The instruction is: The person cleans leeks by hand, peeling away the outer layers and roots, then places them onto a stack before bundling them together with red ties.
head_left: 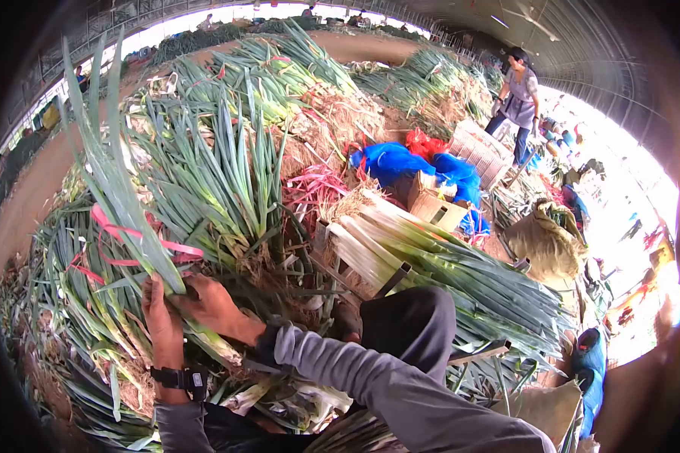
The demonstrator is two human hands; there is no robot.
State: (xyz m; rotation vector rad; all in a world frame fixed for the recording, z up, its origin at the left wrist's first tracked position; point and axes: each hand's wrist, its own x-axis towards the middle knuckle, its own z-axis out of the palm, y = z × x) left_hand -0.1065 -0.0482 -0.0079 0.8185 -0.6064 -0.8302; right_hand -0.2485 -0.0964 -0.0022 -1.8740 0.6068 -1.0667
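Observation:
A long green leek (136, 226) stands at a slant on the left, its leaves pointing up and its pale root end low near my forearms. My left hand (163, 321), with a dark watch on the wrist, is closed around the stalk from the left side. From the right my right hand (217, 308) grips the same stalk, fingers curled in at its leaves; some fingertips are hidden. Close beside them, a pink ribbon (143, 238) lies across leek leaves. To the right, trimmed leeks (446, 257) with white stems rest in a metal-framed rack (336, 275).
Heaped leeks (204, 166) with roots surround me at left and ahead. Blue netting (400, 162), a cardboard box (438, 208) and a crate (480, 155) stand beyond the rack. A person (517, 98) stands at the back right. My bent knee (412, 325) is beside the rack.

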